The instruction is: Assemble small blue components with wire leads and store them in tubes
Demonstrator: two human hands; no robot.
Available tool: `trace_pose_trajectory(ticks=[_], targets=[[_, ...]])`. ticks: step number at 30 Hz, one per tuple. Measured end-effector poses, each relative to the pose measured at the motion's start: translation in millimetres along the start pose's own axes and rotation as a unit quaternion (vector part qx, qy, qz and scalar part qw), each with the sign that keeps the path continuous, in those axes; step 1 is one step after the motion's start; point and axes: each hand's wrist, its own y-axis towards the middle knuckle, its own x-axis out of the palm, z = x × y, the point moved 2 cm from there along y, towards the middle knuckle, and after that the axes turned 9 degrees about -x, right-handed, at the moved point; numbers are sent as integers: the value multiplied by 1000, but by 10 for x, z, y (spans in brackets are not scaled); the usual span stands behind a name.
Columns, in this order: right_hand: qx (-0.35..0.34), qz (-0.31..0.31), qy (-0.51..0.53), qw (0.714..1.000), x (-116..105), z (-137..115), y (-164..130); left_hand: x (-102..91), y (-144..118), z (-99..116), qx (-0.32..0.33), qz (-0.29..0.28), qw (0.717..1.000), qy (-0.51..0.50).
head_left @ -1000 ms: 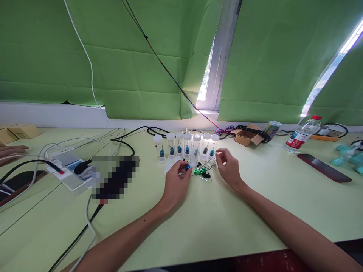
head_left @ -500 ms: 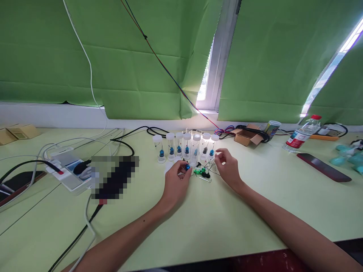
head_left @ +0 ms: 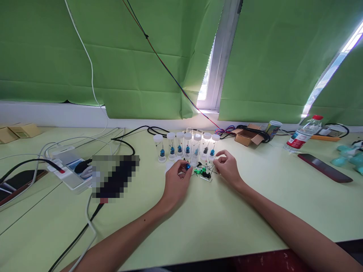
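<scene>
My left hand (head_left: 176, 183) pinches a small blue part (head_left: 188, 166) between thumb and fingertips, just above the table. My right hand (head_left: 229, 169) has its thumb and forefinger closed at the edge of a small pile; whatever they may grip is too small to make out. In that pile lie green pieces (head_left: 200, 171), black pieces (head_left: 207, 175) and thin metal rods (head_left: 206, 179). Behind both hands stands a row of several clear tubes with white caps, most with a blue part inside, such as the leftmost tube (head_left: 160, 148).
A white power strip (head_left: 69, 170) with cables lies to the left, beside a blurred-out dark object (head_left: 115, 179). Against the wall are an open cardboard box (head_left: 246, 138) and a printed can (head_left: 273, 129). A water bottle (head_left: 303, 135) and a phone (head_left: 324, 167) lie at right.
My right hand has lowered slightly, and its fingertips have come down to the rods at the pile's edge. My left hand keeps the blue part in almost the same place.
</scene>
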Motion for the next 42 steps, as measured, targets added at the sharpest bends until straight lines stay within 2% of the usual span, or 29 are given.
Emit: trace_pose_trajectory(ticks=[5,9,14,19,23,33,42], targets=[[93,-1,68,993,17,87,35,-26,18,7,1,16,1000,-21],[169,-3,158,973,47,144,63,-65,36,33,4,52,998,-38],[177,-9,213,961,65,133,84,-106,52,63,-6,67,997,-49],[160,6,239,958,60,95,76,-129,71,74,-18,71,993,-88],[122,27,240,963,51,87,65,-147,96,82,-13,75,991,-112],[36,24,170,984,72,-3,-21,-322,220,180,26,127,982,-135],[-52,52,92,993,48,-76,-89,-412,331,135,48,156,975,-154]])
